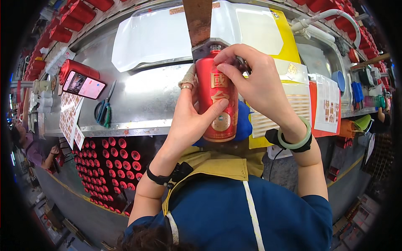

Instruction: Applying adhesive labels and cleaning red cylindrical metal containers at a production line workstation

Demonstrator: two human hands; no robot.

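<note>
A red bottle with gold characters and a round gold seal stands upright in front of me, its cap under a rusty metal bar with a grey clamp. My left hand wraps around the bottle's left side, thumb across its front, a ring on one finger. My right hand sits on the bottle's shoulder and neck, fingertips pinching near the top. A green bangle and a black band circle my right wrist, a black band my left.
A metal workbench carries scissors, a phone leaning on a red bottle, label sheets and a white panel. Many red bottles fill a crate below left. Another person sits far left.
</note>
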